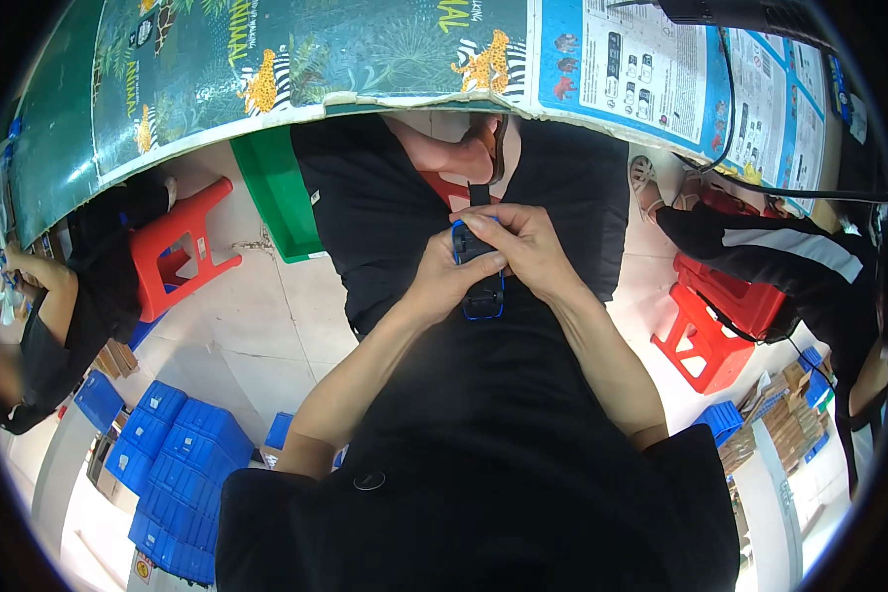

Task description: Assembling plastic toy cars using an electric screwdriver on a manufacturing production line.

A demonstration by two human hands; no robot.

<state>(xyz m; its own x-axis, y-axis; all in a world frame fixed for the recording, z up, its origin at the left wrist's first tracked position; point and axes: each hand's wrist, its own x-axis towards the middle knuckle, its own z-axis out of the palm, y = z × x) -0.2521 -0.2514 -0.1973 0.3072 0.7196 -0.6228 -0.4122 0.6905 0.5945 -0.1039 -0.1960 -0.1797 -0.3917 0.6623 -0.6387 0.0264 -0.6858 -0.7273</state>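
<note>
Over my lap, in front of my black shirt, both hands are closed round a small black device with bright blue edging (483,302). A black strap-like piece (479,195) sticks out beyond its far end. My left hand (442,272) grips the device from the left, its thumb lying across it. From the right, my right hand (535,255) wraps round the upper part, with its thumb pressed on the top. The fingers cover much of the device, so its exact kind is hard to make out.
A worktop covered with printed animal packaging sheets (365,61) spans the far side, with a black cable (730,109) at its right. Under it stands a green bin (271,192). Red stools (189,247) and seated people flank me. Blue crates (192,464) are stacked at the lower left.
</note>
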